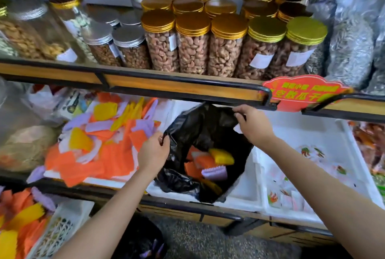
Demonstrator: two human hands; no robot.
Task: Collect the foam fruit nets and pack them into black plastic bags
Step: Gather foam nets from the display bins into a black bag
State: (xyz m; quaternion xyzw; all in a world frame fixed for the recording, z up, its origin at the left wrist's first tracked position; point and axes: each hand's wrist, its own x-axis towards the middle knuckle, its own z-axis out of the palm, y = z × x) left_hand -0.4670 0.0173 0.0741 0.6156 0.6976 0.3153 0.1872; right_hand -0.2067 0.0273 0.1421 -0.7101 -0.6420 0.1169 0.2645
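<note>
A black plastic bag point(193, 133) stands open on the lower shelf, with orange, yellow and purple foam nets point(210, 163) inside it. My left hand point(153, 150) pinches the bag's left rim. My right hand point(253, 125) grips the right rim near the shelf rail, and together they hold the mouth wide. A loose pile of orange, yellow and purple foam nets point(100, 144) lies just left of the bag on a white tray.
Jars of nuts point(193, 50) fill the upper shelf behind a black rail point(187, 84). White foam trays point(312, 165) with small wrapped sweets sit to the right. More foam nets fill a basket point(20, 223) at bottom left. A second dark bag point(141, 240) lies on the floor.
</note>
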